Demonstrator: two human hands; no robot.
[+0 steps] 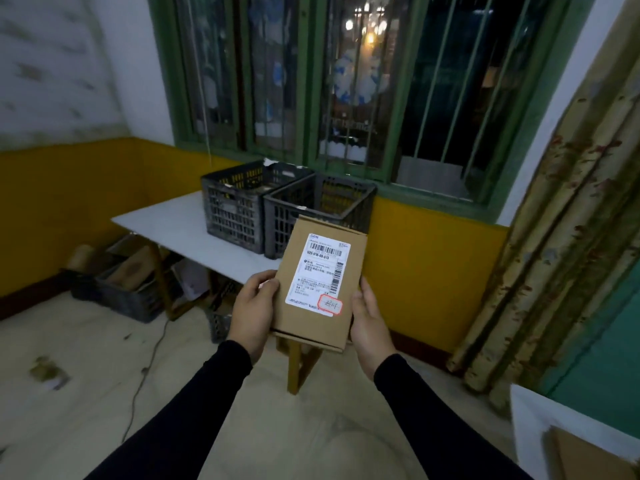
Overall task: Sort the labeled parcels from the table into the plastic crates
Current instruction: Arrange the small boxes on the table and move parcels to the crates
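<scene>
A brown cardboard parcel (311,317) with a white shipping label and a small red-edged sticker is held up in front of me, label facing me. My left hand (254,311) grips its left edge, thumb on the face. My right hand (369,318) grips its right edge. Beyond it, two dark plastic crates stand side by side on a white table (173,223): the left crate (235,206) and the right crate (311,206). What lies inside them is hard to see.
Another dark crate (117,292) with cardboard sits on the floor under the table. A cable (145,372) runs across the floor. A curtain (561,237) hangs at the right. A second white table corner with a cardboard piece (588,459) shows at bottom right.
</scene>
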